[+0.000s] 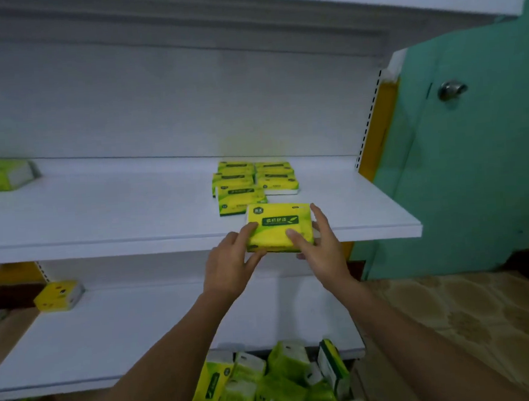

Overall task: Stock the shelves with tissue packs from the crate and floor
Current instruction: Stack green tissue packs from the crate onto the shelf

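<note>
A white shelf unit stands against a wall beside a teal door (pixel 473 154), and the work is at the front edge of its middle shelf (pixel 133 215). Both hands are clamped on one yellow-green tissue pack (pixel 277 227): the left hand (pixel 230 265) pinches its near left corner, fingers on top and thumb underneath, while the right hand (pixel 320 249) holds the right end, thumb on the top face and fingers running up the side. The pack lies flat, label up, its near edge over the lip of the shelf; whether it already rests on the board or hangs just above it I cannot tell.

Just behind it sits a group of matching packs (pixel 252 182), laid flat in two short rows running to the back panel. One more pack (pixel 1 175) lies far off at the left end of the same shelf, and a yellow pack (pixel 58 295) sits on the lower shelf (pixel 140 328). Below the arms is a heap of loose packs (pixel 270 384); the crate round them is hard to make out.

This looks like the placing step. The next move calls for sliding the pack back until it meets the right-hand row, squared up with its neighbours, then letting go and reaching down for another from the heap
</note>
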Motion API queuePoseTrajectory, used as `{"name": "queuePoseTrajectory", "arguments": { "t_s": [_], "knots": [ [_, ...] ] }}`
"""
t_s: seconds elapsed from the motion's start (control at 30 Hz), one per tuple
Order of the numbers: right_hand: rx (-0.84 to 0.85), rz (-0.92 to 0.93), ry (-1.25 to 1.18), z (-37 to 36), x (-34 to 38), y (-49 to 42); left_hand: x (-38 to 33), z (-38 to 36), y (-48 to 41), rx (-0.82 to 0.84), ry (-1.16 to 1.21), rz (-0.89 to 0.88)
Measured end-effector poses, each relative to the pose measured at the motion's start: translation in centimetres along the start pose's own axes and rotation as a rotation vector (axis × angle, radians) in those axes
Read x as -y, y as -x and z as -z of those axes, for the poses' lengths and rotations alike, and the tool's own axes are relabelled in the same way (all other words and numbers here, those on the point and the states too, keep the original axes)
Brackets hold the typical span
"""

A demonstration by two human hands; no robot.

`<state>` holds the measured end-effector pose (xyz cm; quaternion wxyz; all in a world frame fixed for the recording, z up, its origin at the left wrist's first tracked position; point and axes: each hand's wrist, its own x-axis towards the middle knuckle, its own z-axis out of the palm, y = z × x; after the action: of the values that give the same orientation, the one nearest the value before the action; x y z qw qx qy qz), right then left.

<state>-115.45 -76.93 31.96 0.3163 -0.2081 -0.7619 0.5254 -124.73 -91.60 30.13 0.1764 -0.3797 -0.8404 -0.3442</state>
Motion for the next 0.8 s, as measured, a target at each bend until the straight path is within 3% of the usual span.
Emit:
{"name": "queuePoseTrajectory", "arguments": {
  "t_s": [0.17,0.3,0.5,0.67,0.8],
  "knots": [
    [0.059,0.150,0.260,1.8,-0.3,-4.9,-0.1,-1.4,-5.6,0.063,0.042,-0.043],
    [0.027,0.060,0.309,2.6,-2.1,-8.8,1.7,-2.5,-8.0,0.140,0.028,-0.020],
    [-0.004,-0.148,0.500,2.1,-4.8,-13.1,6.2,-2.6,-8.8,0.116,-0.116,0.102],
    [-0.014,-0.122,0.653,0.0,-5.0,-14.9,8.0,-2.1,-8.8,0.196,-0.158,0.257],
    [0.044,-0.054,0.587,-1.1,-5.0,-15.3,8.4,-1.8,-9.1,0.231,-0.100,0.290]
  ]
}}
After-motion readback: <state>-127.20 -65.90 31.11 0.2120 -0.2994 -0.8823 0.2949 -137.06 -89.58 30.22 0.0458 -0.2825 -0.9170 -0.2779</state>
